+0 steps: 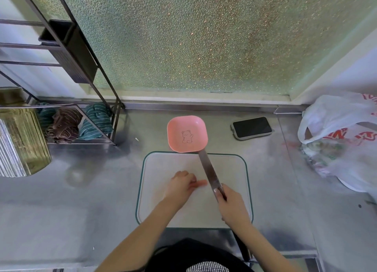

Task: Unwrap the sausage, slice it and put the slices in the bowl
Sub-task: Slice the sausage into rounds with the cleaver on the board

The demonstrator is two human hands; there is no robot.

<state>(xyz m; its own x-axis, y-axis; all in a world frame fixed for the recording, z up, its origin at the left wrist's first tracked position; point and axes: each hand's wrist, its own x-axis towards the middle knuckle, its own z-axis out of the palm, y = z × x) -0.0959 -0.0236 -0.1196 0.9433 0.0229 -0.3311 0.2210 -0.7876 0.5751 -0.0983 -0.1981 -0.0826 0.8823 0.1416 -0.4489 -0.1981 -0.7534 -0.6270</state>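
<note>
At far left on the steel surface (91, 190), a wire rack (81, 108) holds folded striped cloths (77, 121). On the white cutting board (230, 169), the left hand (180, 185) lies with fingers curled over the sausage (199, 183), whose pink end projects rightward from the fingertips. Immediately right of that end stands the knife (210, 172), its blade running up to the pink bowl (187, 133) just beyond the board. The right hand (231, 205) keeps a closed grip on the knife handle. Further right lie a phone (252, 127) and a plastic bag (342, 141).
</note>
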